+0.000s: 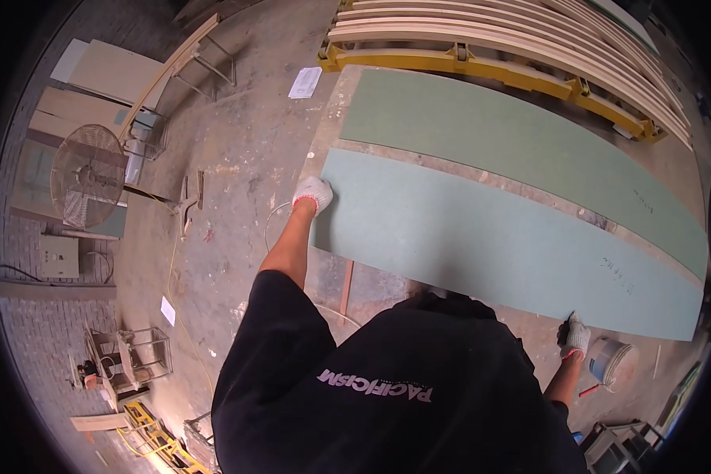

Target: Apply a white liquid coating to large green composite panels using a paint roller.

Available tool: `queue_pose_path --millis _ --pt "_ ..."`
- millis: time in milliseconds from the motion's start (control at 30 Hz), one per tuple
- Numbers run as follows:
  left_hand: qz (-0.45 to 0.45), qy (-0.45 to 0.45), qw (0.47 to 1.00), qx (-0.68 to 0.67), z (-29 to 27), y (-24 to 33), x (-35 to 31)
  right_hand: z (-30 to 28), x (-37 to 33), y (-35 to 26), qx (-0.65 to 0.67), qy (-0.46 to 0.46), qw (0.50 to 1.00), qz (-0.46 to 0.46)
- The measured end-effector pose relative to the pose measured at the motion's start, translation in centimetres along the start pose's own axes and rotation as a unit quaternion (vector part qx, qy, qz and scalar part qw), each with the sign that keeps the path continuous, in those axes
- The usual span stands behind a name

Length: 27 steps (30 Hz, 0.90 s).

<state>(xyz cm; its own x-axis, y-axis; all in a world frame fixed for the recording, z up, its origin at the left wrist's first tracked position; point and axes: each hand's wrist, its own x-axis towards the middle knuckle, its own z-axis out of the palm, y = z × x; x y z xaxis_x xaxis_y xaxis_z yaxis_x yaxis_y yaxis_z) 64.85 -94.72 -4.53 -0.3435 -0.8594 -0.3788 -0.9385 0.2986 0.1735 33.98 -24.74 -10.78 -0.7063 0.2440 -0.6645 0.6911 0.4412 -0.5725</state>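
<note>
So on the far left there's a big wire-cage fan [88, 175], then a white sheet [168, 310] lying on the floor. Some more papers [305, 82] sit farther out, just off the end of the counter [334, 118].

Then the left grip [314, 194], in a white knit glove, is right at the short left edge of a long pale blue-green board [482, 237]. Fingers look curled at that edge, but I can't see the underside, so can't tell if it's really clamped on.

The board stretches off to the right of that hand, over the counter, long side facing the person. Past it, with a strip of counter showing between, lies a darker green board [521, 138], and beyond that are long wood strips [498, 33] on a yellow frame [521, 75].

Right grip [574, 336], also gloved, is at the board's near long edge, toward its right end, with the board just beyond it. Can't tell whether those fingers are apart or together either. A bucket [613, 362] stands just to its right.
</note>
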Motion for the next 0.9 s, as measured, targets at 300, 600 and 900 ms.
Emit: queue_pose_path --millis 300,600,900 --pt "0.0 -0.045 0.998 0.044 -1.0 1.2 -1.0 -0.3 -0.6 0.0 0.013 0.004 1.0 -0.011" --pt "0.006 -0.057 0.997 0.053 -0.8 0.8 -0.8 -0.5 -0.7 0.3 0.049 -0.017 0.999 -0.003" --pt "0.003 -0.053 0.995 0.09 0.2 1.6 -0.5 -1.1 -0.3 0.1 0.026 -0.012 1.0 -0.012"
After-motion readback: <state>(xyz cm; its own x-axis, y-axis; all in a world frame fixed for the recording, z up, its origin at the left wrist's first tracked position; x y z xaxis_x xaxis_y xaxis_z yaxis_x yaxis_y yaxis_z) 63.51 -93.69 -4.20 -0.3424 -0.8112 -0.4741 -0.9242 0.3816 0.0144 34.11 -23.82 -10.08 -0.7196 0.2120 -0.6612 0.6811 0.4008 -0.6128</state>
